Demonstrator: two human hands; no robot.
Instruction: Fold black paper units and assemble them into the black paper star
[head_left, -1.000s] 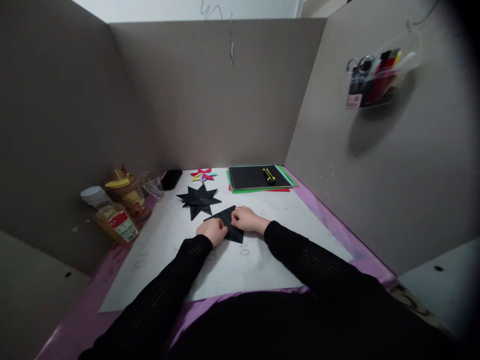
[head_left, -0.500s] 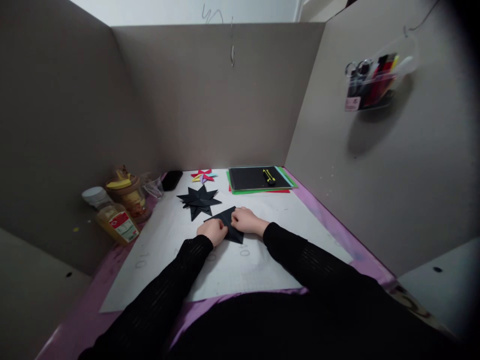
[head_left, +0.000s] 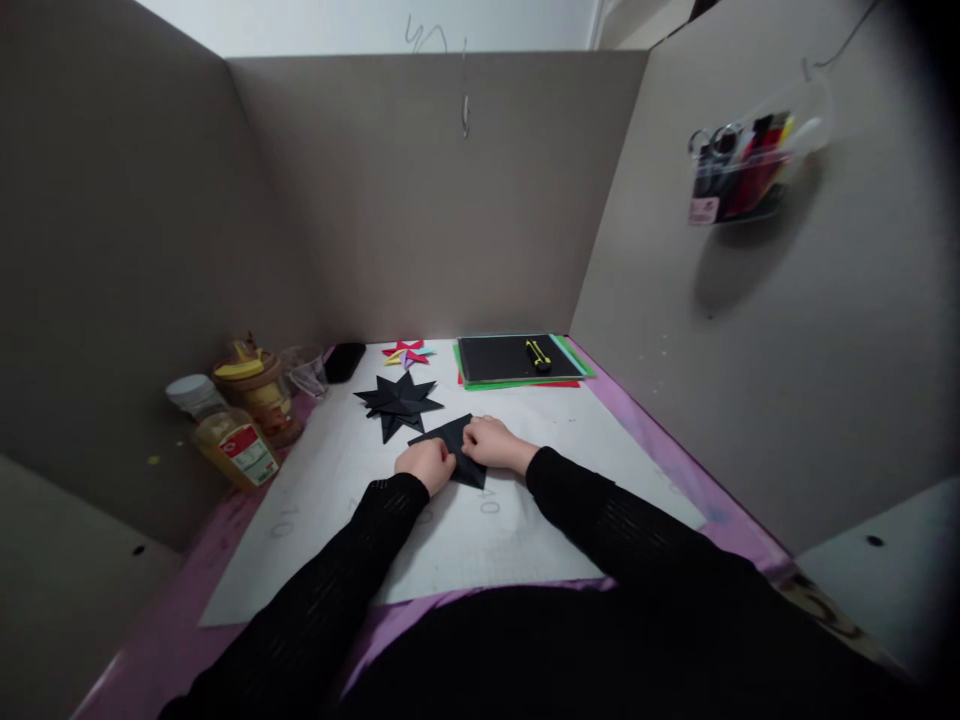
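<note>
A sheet of black paper (head_left: 471,470) lies on the white marked sheet, partly covered by both hands. My left hand (head_left: 426,464) is closed, its curled fingers on the paper's left part. On the right part rests my right hand (head_left: 491,441), also closed with the fingers bent down against the paper. The fingertips are too small and hidden to show every fold. Just beyond, to the left, lie black folded-paper stars (head_left: 400,397), one overlapping another.
At the back are small coloured paper pieces (head_left: 407,353), a black phone (head_left: 344,361) and a paper stack (head_left: 487,358) bearing a yellow-black cutter (head_left: 537,355). A glue bottle (head_left: 232,440) and a brown cup (head_left: 259,390) stand left. A clear holder (head_left: 742,185) hangs on the right panel.
</note>
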